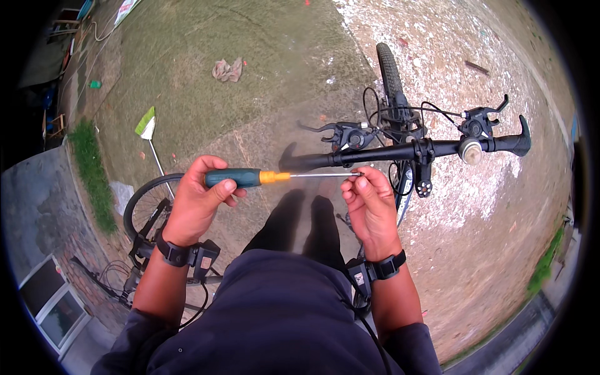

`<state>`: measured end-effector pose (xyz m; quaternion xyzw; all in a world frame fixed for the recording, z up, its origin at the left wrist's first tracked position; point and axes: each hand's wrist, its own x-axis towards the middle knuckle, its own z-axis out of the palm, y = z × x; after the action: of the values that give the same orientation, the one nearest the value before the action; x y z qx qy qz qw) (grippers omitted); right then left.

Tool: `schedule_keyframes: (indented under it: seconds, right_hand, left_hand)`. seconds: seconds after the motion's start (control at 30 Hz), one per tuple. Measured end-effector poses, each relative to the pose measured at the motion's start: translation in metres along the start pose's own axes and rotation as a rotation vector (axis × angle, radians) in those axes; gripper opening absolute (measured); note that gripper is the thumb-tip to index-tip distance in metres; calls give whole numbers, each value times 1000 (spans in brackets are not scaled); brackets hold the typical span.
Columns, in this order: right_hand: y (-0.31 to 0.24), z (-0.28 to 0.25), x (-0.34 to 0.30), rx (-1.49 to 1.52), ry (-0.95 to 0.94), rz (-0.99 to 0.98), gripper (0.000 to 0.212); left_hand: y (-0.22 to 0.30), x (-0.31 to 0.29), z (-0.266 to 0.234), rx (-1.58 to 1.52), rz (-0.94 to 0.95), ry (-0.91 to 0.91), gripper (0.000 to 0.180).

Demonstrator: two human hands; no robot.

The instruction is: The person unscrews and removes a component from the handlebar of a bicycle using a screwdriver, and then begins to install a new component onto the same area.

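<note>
A screwdriver (247, 177) with a dark green and yellow handle lies level across both hands. My left hand (201, 199) is closed round its handle, the thumb on top. At the far end of the metal shaft, my right hand (373, 209) pinches with thumb and forefinger. A small dark piece (360, 174) shows between those fingertips at the screwdriver's tip; it is too small to name. Just beyond my right hand are the black handlebar (381, 154) of a bicycle, its brake levers and a round bell (470, 151).
The bicycle's front wheel (390, 72) points away from me. At my left stands another bicycle wheel (139, 209). A green and white broom (147, 125) lies beyond it, and a crumpled rag (227, 70) rests on the ground. Grass (90, 175) edges the left side.
</note>
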<state>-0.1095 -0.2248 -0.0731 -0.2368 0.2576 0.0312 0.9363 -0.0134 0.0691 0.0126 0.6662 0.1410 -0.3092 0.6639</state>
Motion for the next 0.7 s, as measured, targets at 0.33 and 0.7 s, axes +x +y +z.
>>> schedule_keyframes:
  seconds: [0.33,0.7]
  right_hand:
    - [8,-3,11,-13,28,38,20]
    - [6,-23,3,-61,124,20,20]
  left_hand:
    - [22,18,7,186,103,61,34]
    - [43,52,33,395,191,66,34]
